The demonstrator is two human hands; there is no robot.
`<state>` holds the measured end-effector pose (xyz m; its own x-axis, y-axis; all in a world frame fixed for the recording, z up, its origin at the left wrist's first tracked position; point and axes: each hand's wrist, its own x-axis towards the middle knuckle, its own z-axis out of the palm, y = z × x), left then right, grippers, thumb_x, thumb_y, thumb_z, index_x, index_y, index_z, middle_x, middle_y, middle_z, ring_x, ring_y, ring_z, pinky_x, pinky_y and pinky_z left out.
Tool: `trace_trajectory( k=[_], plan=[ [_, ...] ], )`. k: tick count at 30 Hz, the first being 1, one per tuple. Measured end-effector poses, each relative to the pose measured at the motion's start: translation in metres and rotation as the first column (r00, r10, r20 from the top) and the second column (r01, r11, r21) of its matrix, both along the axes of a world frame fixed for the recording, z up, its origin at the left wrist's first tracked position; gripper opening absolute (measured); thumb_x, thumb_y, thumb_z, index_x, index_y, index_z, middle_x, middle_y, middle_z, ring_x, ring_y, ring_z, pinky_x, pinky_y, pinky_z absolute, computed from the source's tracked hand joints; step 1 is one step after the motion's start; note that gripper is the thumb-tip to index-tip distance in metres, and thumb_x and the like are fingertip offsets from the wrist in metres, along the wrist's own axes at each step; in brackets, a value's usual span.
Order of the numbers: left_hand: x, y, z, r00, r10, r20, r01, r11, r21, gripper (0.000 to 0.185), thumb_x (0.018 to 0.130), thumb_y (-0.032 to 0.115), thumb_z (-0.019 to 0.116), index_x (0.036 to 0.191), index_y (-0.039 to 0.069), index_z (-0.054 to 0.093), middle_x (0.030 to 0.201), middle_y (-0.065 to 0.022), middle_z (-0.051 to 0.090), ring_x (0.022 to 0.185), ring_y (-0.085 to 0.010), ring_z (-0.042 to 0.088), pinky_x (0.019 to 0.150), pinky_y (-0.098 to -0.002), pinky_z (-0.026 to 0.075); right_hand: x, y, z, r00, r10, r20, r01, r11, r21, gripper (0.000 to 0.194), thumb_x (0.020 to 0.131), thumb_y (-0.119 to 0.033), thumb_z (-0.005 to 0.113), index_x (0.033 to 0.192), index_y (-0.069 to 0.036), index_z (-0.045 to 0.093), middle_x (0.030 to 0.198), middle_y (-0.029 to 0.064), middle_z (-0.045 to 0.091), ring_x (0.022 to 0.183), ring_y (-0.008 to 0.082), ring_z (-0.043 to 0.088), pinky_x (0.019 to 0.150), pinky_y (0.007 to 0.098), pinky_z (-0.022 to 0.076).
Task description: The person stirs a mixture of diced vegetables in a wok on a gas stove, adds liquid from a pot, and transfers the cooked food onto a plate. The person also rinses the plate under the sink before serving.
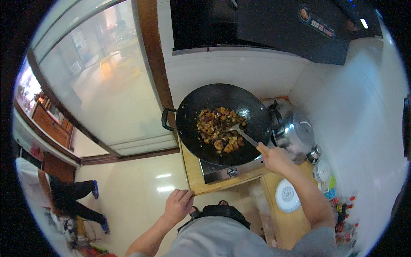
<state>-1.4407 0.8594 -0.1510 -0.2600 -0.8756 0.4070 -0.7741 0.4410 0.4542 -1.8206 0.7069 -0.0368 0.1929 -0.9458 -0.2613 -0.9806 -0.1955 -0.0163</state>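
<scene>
A large black wok (253, 112) stands on a gas stove (213, 172), with diced browned food (221, 128) in its middle. My right hand (277, 159) is closed around the handle of a metal spatula (245, 136), whose blade rests in the food. At the front left corner of the wooden counter (205, 189), my left hand (179, 204) touches the edge with its fingertips, the fingers bent and close together. It does not appear to hold any object.
Right of the wok stands a lidded steel pot (293, 135), with a small metal container (314, 154) beside it. A white plate (287, 196) lies on the counter near several bottles (345, 218). A range hood (273, 29) hangs above. Another person (61, 192) stands at far left.
</scene>
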Motion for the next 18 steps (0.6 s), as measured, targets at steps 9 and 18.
trace_trajectory(
  k=[9, 18],
  plan=[
    [-0.094, -0.074, 0.107, 0.985, -0.174, 0.004, 0.161, 0.906, -0.391, 0.047, 0.075, 0.011, 0.079, 0.120, 0.004, 0.067, 0.107, -0.0111, 0.068, 0.089, -0.0288, 0.062, 0.076, -0.0410, 0.051, 0.052, 0.049, 0.011, 0.219, 0.246, 0.944, -0.151, 0.965, -0.216, 0.051, 0.098, -0.032, 0.066, 0.138, -0.002, 0.056, 0.120, 0.0168, 0.055, 0.090, 0.0225, 0.063, 0.080, 0.0328, 0.0534],
    [-0.096, -0.063, 0.064, 0.956, 0.014, -0.291, -0.092, 0.962, -0.257, 0.040, 0.079, 0.017, 0.084, 0.115, 0.007, 0.070, 0.099, -0.0110, 0.069, 0.086, -0.0301, 0.065, 0.072, -0.0419, 0.053, 0.085, -0.075, -0.008, 0.401, 0.547, 0.734, 0.079, 0.778, -0.623, 0.038, 0.106, -0.020, 0.054, 0.077, 0.004, 0.058, 0.079, 0.0105, 0.059, 0.062, 0.0184, 0.057, 0.057, 0.0330, 0.0465]
  ],
)
